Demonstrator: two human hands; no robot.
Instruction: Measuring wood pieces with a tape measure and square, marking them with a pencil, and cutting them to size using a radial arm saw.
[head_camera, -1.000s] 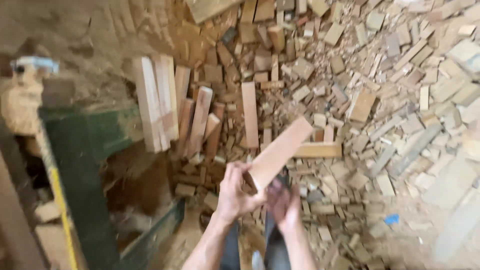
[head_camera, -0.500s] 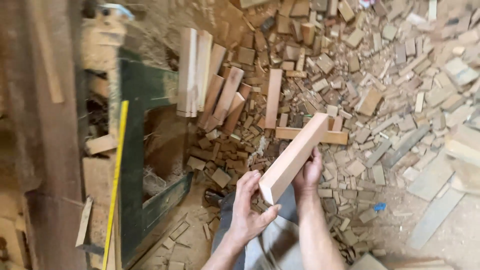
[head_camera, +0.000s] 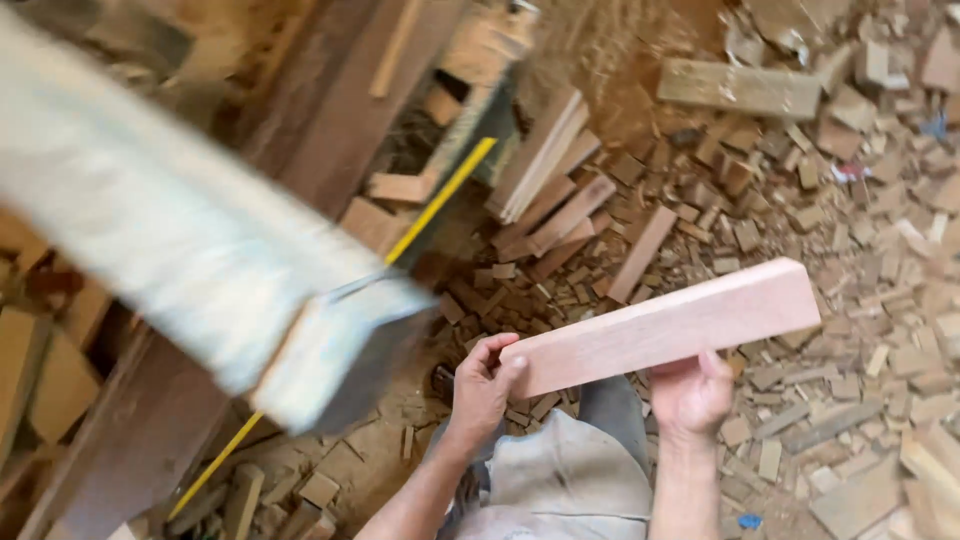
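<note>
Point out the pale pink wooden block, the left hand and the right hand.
Pale pink wooden block (head_camera: 665, 325), head view, middle of its broad face.
Left hand (head_camera: 480, 385), head view, back of hand.
Right hand (head_camera: 690, 395), head view, back of hand.

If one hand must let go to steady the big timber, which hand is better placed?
Likely the left hand: it grips the pink wood block's near end, closest to the blurred big timber. The right hand supports it from beneath.

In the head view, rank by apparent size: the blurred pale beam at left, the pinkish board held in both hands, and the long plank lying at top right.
1. Blurred pale beam, though nearness to the camera inflates it.
2. Pinkish board, held by left hand and right hand.
3. Long plank.
</note>
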